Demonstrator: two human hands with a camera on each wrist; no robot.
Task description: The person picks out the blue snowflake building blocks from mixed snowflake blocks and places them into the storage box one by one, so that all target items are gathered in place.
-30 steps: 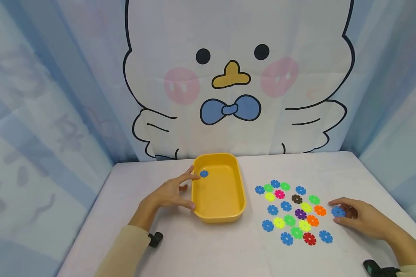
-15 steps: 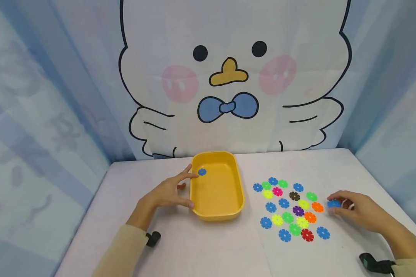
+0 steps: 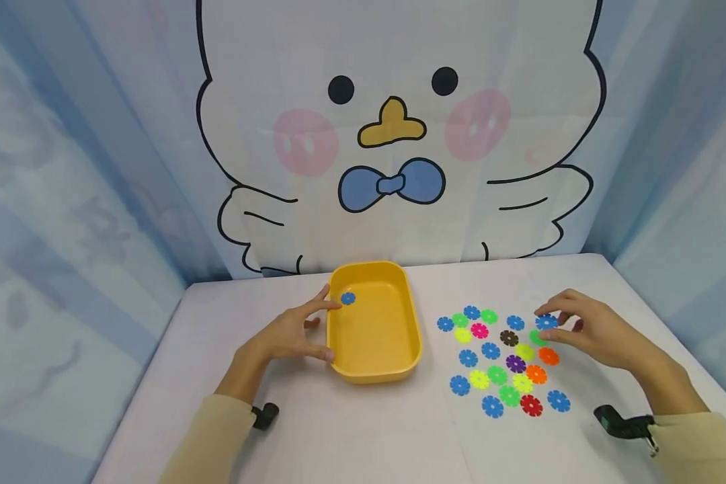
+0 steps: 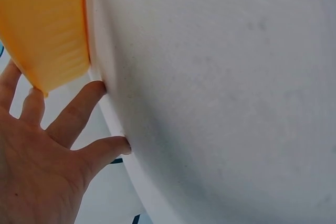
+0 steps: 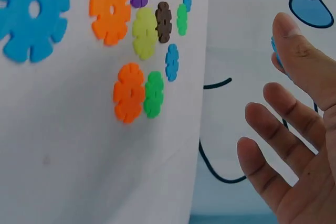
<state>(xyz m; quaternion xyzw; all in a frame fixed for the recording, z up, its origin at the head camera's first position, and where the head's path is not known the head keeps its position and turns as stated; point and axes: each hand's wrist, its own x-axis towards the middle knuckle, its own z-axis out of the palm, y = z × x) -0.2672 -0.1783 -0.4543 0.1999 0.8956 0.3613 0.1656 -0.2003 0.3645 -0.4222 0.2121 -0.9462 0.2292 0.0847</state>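
Note:
My right hand [image 3: 608,336] pinches a blue snowflake disc [image 3: 546,322] between thumb and forefinger, raised above the far right of the scattered discs. In the right wrist view, just a blue sliver shows behind the thumb, and the other fingers are spread. My left hand [image 3: 287,334] rests against the left side of the yellow tray [image 3: 372,376], fingers spread, one fingertip over the rim. From the left wrist, my hand [image 4: 47,156] touches the tray's outer wall [image 4: 52,51]. One blue disc [image 3: 347,298] lies inside the tray near its far left corner.
Right of the tray, several notched discs lie flat on the white table, among them a red disc [image 3: 531,405], a purple disc [image 3: 516,364] and a brown disc [image 3: 509,338]. A curtain with a cartoon bird [image 3: 393,222] hangs behind the table.
My right hand has moved up and left with the blue disc, from right of the scattered discs to over their far right edge. The left hand keeps its place at the tray.

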